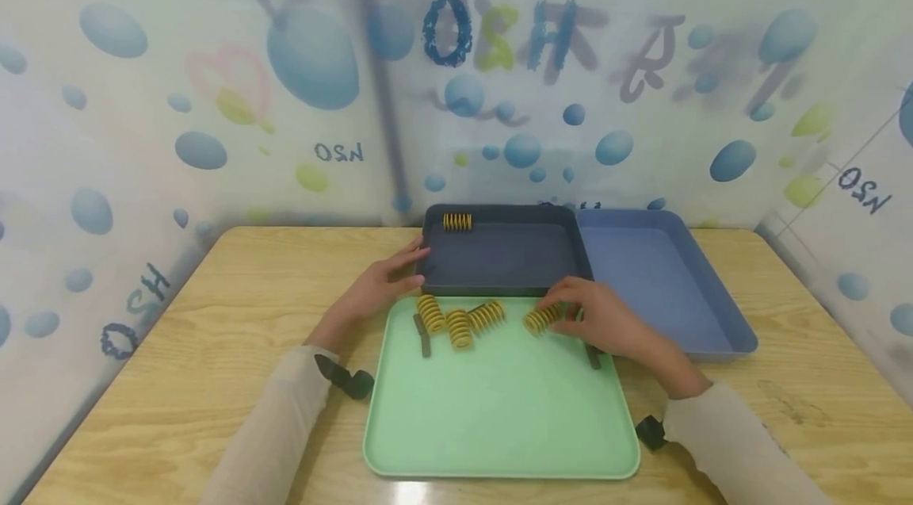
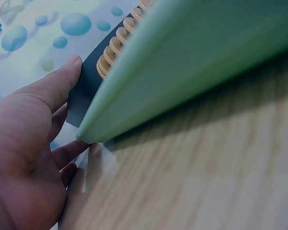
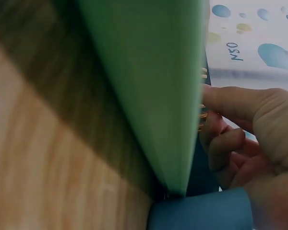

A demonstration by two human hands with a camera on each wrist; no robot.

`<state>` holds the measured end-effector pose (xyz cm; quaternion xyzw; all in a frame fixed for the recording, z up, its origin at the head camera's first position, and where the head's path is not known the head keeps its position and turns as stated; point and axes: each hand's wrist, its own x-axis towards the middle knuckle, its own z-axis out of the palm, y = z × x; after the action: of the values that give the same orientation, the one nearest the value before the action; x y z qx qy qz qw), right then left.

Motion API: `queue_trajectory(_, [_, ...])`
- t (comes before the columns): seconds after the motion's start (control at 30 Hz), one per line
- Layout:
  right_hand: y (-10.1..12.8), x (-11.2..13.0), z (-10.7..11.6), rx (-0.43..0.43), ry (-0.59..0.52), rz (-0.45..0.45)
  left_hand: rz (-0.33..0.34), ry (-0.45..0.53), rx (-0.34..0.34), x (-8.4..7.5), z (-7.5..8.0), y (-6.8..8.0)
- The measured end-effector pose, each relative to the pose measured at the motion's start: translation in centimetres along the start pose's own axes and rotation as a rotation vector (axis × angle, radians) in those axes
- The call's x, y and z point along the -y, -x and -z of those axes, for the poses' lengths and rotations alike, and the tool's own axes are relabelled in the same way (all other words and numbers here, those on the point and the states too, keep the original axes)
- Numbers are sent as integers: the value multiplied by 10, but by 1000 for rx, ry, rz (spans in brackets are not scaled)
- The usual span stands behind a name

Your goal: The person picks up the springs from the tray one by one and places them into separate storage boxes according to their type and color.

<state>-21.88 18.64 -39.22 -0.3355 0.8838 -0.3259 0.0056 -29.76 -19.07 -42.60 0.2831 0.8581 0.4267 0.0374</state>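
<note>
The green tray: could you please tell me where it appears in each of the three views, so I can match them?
Head: the green tray lies at centre bottom on the wooden table, springs along its far edge.
Left wrist: its rim slants from upper right to lower left, beside the left hand.
Right wrist: its edge fills the upper middle, left of the right hand.
Shared landmark: the dark tray, behind it in every view.

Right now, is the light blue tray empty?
Empty. The light blue tray shows only bare floor; the yellow springs lie on other trays.
</note>
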Motion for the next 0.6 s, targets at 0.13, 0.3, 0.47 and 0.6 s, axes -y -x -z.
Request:
queue_trajectory(0.13, [0, -1, -2, -3, 26, 11, 10, 10, 7, -15, 2, 4])
queue_trajectory(0.3, [1, -2, -2, 7, 46, -5, 3, -1, -6, -3, -1, 2])
queue_trajectory(0.47, [3, 0, -2, 28, 36, -34, 2, -5, -8, 3, -1, 1])
queue_trajectory(0.6, [3, 3, -1, 75, 33, -52, 14, -20, -5, 2, -1, 0])
